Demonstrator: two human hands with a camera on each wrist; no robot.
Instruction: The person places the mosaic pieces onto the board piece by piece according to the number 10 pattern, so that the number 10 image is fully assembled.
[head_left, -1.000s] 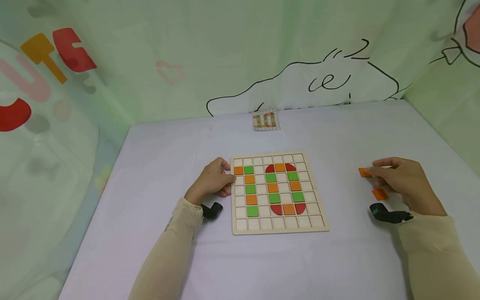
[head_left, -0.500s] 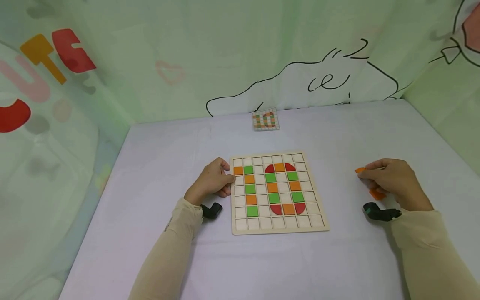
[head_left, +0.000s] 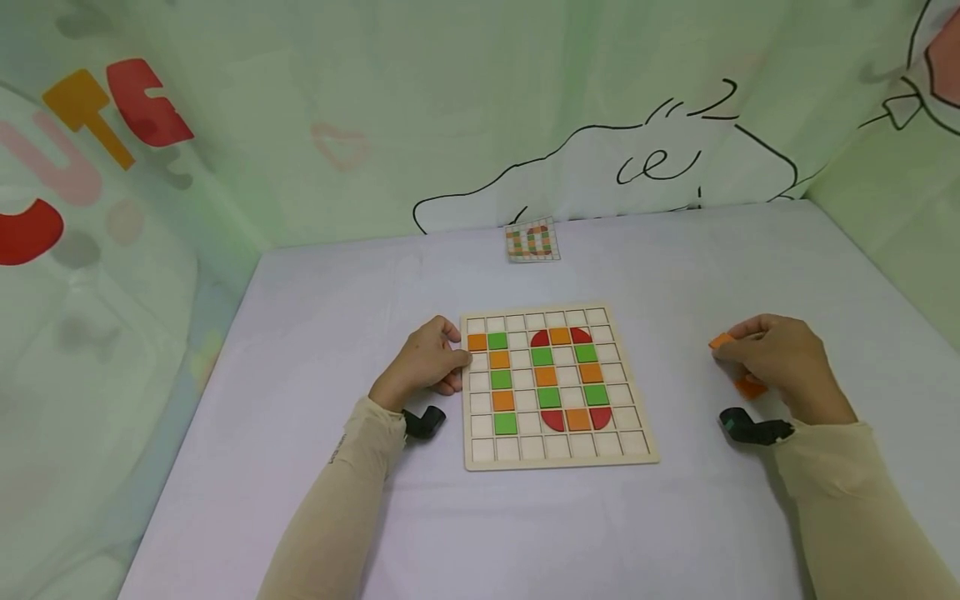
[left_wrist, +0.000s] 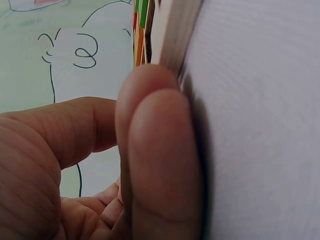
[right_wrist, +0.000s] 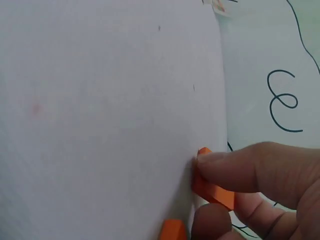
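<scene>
A wooden grid board [head_left: 558,451] lies on the table with orange and green square tiles and red rounded tiles in its cells. My left hand [head_left: 424,357] holds the board's left edge with curled fingers; in the left wrist view, fingertips [left_wrist: 162,140] meet the board's side [left_wrist: 172,37]. Off to the right of the board, my right hand [head_left: 783,358] pinches an orange square tile [head_left: 722,341] between thumb and fingers. The right wrist view shows this tile [right_wrist: 215,192] tilted under the thumb. A second orange tile [head_left: 750,386] sits just below the hand, partly hidden by it.
A small pattern card [head_left: 532,240] showing a similar coloured grid lies at the table's back edge. Behind the white-covered table [head_left: 637,533] hangs a printed green curtain [head_left: 465,100]. A black wrist camera [head_left: 753,427] is strapped at the right sleeve, another camera [head_left: 425,422] at the left.
My right hand has shifted slightly left with the pinched orange tile; the second orange tile has slid left as well. The left hand and board have stayed in place.
</scene>
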